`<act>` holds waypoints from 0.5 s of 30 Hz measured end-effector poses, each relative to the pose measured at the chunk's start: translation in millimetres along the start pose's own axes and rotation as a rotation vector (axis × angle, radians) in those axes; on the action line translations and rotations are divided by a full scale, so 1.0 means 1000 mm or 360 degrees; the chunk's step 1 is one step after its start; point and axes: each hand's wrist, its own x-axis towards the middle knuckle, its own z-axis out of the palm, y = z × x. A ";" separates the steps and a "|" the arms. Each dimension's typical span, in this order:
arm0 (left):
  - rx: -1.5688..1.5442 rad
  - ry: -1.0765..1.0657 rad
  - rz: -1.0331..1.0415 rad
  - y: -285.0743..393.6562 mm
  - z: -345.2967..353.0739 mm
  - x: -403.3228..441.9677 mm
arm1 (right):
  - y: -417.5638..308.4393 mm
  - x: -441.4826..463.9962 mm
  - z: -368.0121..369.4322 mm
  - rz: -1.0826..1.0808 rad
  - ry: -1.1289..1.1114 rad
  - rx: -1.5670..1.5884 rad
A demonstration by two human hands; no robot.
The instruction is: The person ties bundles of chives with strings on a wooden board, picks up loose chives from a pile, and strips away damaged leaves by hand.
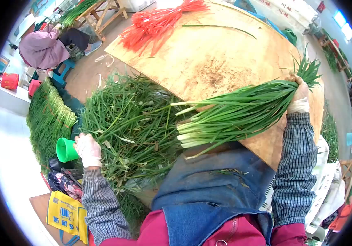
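Note:
My right hand point(299, 91), in a whitish glove with bare fingertips, is closed around the leafy end of a bunch of garlic chives point(237, 112). The bunch lies sideways over the table edge and above my lap, its white stem ends fanned out to the left. On the other side, my left hand point(88, 150) is gloved too, with its fingers curled; what they hold, if anything, is hidden. Right beside it is a green plastic cup point(65, 150), tipped with its mouth to the left. Below and right of that hand spreads a heap of loose green leaves point(133, 127).
A wooden table point(241, 53) carries red plastic strips point(159, 24), a single leaf and soil. Tied chive bundles point(51, 119) stand at the left. A yellow bag point(66, 213) lies lower left. Another person point(44, 47) sits at the upper left near a blue stool point(63, 71).

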 end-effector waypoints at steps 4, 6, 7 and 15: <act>-0.1353 0.0555 0.0527 0.079 -0.039 -0.009 | 0.002 -0.006 0.005 0.0091 -0.0085 0.0022; -0.1641 0.0231 0.0795 0.137 -0.046 -0.002 | 0.002 -0.006 0.009 0.0026 0.0005 0.0067; -0.1562 0.0177 0.0840 0.161 -0.067 0.003 | 0.001 -0.008 0.012 0.0061 -0.0007 0.0095; -0.2108 0.0181 0.0242 0.148 0.007 0.023 | 0.000 0.006 -0.009 0.0092 0.0013 0.0053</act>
